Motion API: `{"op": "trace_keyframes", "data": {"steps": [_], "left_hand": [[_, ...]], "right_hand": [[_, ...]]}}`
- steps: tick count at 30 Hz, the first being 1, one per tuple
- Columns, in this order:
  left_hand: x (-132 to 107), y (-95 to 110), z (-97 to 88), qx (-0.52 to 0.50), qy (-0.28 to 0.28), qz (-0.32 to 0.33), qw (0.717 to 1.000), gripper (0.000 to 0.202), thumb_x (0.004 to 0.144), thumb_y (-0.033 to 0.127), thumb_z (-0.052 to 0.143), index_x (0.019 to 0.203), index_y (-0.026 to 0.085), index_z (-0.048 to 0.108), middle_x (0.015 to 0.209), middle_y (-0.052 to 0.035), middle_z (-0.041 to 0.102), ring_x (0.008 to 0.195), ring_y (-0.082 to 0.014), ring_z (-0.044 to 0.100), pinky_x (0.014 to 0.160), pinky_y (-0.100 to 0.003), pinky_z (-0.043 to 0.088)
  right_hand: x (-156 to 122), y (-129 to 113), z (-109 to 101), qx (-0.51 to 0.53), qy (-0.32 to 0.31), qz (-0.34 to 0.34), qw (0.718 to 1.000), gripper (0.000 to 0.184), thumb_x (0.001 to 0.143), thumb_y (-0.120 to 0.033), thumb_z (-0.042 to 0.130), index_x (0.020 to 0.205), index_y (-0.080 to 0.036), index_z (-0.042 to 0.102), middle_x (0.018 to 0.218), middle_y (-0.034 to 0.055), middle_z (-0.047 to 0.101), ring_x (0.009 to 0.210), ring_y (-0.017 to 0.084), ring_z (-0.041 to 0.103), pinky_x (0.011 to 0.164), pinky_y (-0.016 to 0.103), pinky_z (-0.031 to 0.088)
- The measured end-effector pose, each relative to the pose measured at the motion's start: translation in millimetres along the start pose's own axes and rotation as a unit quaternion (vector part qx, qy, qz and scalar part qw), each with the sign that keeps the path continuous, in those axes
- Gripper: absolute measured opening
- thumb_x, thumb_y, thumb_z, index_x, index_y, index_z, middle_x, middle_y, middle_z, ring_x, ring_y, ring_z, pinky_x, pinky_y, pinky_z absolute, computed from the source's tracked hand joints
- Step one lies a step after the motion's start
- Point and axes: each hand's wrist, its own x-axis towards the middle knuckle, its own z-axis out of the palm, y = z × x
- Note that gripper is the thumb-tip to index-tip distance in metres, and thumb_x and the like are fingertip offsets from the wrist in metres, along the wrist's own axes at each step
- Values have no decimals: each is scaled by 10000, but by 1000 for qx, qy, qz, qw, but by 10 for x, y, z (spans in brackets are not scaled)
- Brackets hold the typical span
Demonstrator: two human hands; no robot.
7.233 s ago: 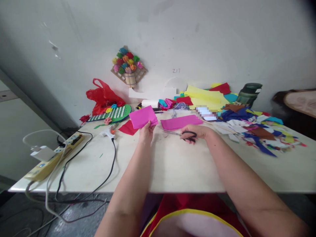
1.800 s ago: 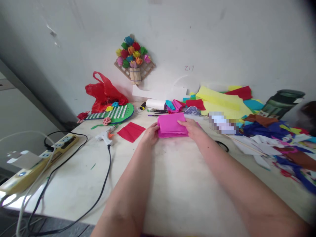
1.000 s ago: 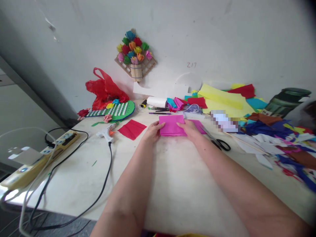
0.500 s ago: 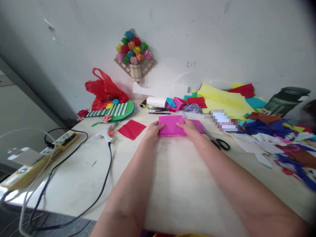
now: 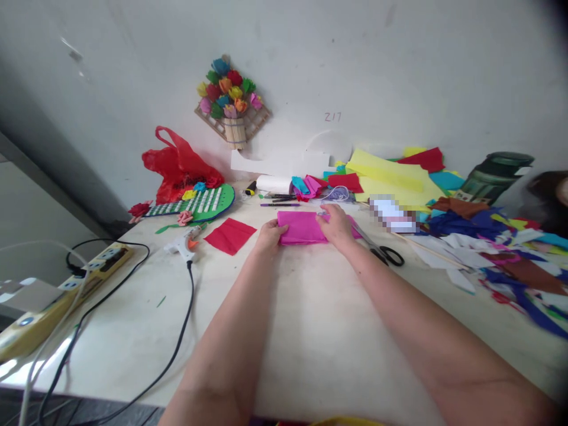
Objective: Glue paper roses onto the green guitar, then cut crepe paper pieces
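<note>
A folded piece of bright pink crepe paper (image 5: pixel 302 227) lies at the middle of the work table. My left hand (image 5: pixel 270 235) grips its left edge, thumb on top and the other fingers mostly hidden behind it. At the right end, my right hand (image 5: pixel 336 226) has its thumb and fingers apart, with the thumb over the paper's surface. More pink paper shows just beyond that hand. Black-handled scissors (image 5: pixel 392 256) lie to the right of my right hand, blades pointing toward it. A red paper square (image 5: pixel 231 236) rests left of my left hand.
A white glue gun (image 5: pixel 182 246) trails its black cord to a power strip (image 5: pixel 106 258) at left. Paper scraps (image 5: pixel 501 248), a phone (image 5: pixel 394 214) and a dark green bottle (image 5: pixel 497 177) are at right. Behind are yellow paper (image 5: pixel 394 180), pens and a red bag (image 5: pixel 177 165).
My right hand's thumb and fingers have spread apart at the pink paper's right side, and the paper looks flatter. My left hand stays on its left edge. The view has shifted slightly.
</note>
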Motion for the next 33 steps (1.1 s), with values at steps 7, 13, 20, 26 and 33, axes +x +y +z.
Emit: {"op": "trace_keyframes", "data": {"steps": [7,13,20,26,33], "left_hand": [[-14,10,6,2,-10,8,1000,222,587,10,625,791,98,624,649,-64,669,659,-209,655,687,-347,526],[-12,16,-25,17,-21,19,999,258,591,20,620,836,100,615,666,-65,675,666,-211,656,694,-346,525],[31,-9,-53,30,-14,28,999,249,577,14,611,807,107,614,622,-47,662,595,-179,636,646,-311,521],[25,5,-20,52,38,14,998,227,574,-2,590,767,115,622,580,-40,644,597,-195,636,645,-326,508],[40,3,-11,78,61,7,995,225,548,-3,578,735,118,606,545,-17,623,515,-158,594,607,-301,494]], "right_hand": [[-79,-91,91,-45,-150,-176,972,494,841,-354,400,1286,-152,476,1379,96,415,1277,226,353,1073,402,243],[-50,-5,71,-82,-214,-136,964,524,888,-377,290,1359,-166,379,1441,71,315,1331,194,267,1091,395,198],[-87,30,48,-143,-315,-79,935,597,883,-455,266,1415,-185,258,1494,42,137,1363,240,166,1097,436,153],[-115,-2,67,-177,-346,-64,919,623,884,-490,207,1435,-202,180,1500,7,91,1374,229,110,1107,418,92],[-115,-13,54,-214,-364,-65,904,669,870,-527,109,1444,-182,115,1505,-11,48,1381,192,50,1113,386,71]]}}
